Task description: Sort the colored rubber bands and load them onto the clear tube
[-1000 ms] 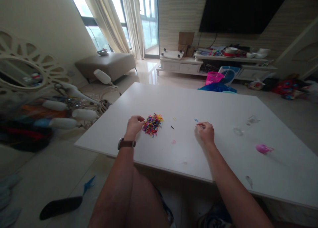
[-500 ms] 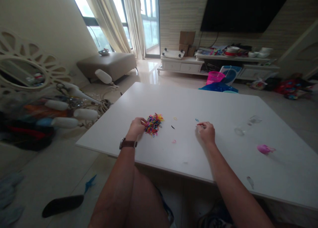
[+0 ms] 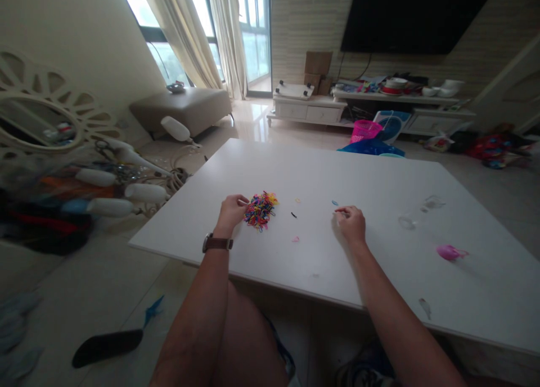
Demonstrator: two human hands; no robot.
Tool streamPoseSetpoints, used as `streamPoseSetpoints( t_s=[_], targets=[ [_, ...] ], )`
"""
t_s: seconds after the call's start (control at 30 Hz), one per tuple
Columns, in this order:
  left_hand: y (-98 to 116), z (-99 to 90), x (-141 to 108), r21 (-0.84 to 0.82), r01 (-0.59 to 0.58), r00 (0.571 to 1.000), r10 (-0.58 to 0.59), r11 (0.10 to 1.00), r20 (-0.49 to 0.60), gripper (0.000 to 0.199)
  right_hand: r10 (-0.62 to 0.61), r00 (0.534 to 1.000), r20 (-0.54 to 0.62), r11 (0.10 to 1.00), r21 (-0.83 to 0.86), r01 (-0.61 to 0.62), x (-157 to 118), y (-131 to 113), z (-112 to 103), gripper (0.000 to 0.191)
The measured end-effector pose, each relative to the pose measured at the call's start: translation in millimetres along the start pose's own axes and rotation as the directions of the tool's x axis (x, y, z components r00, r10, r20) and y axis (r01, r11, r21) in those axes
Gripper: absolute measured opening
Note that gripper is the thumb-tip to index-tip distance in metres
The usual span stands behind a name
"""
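A heap of small, many-coloured rubber bands [image 3: 260,211] lies on the white table [image 3: 291,167]. My left hand [image 3: 231,211], with a watch at its wrist, is at the heap's left edge. Its thumb and fingers are pinched; anything between them is too small to make out. My right hand [image 3: 351,224] rests on the table further right, fingertips drawn together, and what they may hold is not clear. Just beyond them lies a blue band [image 3: 334,203]. Between the hands are a black band [image 3: 294,215], a yellow band [image 3: 297,200] and a pink band [image 3: 296,239], set apart.
On the right side of the table are a pink object [image 3: 450,252], a clear round piece [image 3: 407,223] and a clear bag-like piece [image 3: 432,203]. A small clear item [image 3: 424,308] lies near the front edge. White lamp shades [image 3: 110,207] stand left of the table.
My left hand has drawn back slightly, up and to the left, from the heap's edge. The right hand has stayed in place.
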State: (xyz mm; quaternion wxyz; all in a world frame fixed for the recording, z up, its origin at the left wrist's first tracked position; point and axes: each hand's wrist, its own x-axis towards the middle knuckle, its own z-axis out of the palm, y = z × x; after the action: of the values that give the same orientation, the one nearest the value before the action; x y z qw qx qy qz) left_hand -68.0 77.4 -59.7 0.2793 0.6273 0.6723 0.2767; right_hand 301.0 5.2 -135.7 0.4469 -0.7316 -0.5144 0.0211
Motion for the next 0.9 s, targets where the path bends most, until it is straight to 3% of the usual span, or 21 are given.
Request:
streamPoseSetpoints(
  t_s=[0.53, 0.9],
  targets=[
    [-12.0, 5.2, 11.5, 0.005, -0.036, 0.999, 0.036, 0.999, -0.002, 0.022, 0.004, 1.000, 0.018, 1.000, -0.005, -0.004, 1.0, 2.4, 0.7, 0.019],
    [-11.8, -4.6, 10.1, 0.065, -0.012, 1.000, 0.014, 0.998, -0.019, 0.025, 0.014, 1.000, 0.017, 1.000, -0.005, -0.014, 0.6, 1.2, 0.4, 0.019]
  ],
)
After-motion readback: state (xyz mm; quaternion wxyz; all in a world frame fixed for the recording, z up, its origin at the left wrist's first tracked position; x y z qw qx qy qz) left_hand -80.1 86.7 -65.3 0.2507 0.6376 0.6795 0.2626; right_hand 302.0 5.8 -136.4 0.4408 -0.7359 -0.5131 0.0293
